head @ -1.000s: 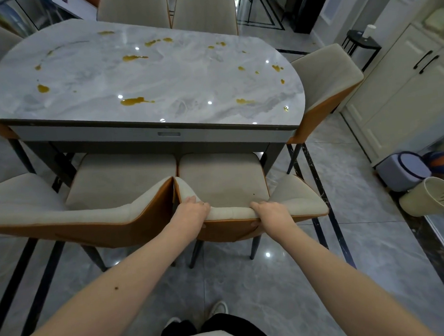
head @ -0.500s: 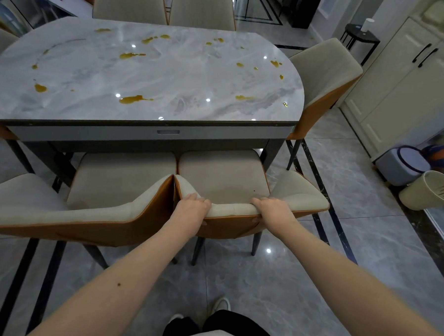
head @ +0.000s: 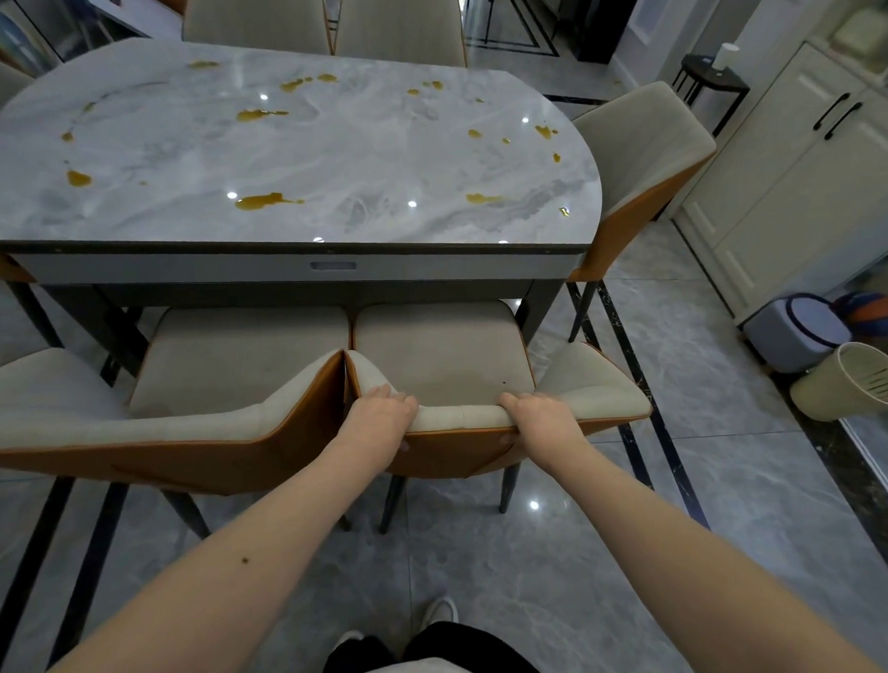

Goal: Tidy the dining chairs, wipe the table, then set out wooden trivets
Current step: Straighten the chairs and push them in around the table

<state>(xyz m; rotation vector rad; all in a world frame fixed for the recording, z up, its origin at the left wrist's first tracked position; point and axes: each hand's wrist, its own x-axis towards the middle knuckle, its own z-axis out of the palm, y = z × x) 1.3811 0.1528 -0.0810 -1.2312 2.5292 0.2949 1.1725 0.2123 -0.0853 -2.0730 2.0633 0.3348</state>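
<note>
Dining chair (head: 443,357) backrest top held in both grips, left hand (head: 382,416) and right hand (head: 538,416) curled over it.

Left chair (head: 101,421) cut off by frame edge

The tabletop (head: 319,152) is showing glossy grey marble-look stone, reflecting ceiling lights; the chair (head: 448,351) is wearing matt beige cloth over smooth orange leather-like backing; the floor (head: 495,565) is gleaming with polished grey tile.
</note>
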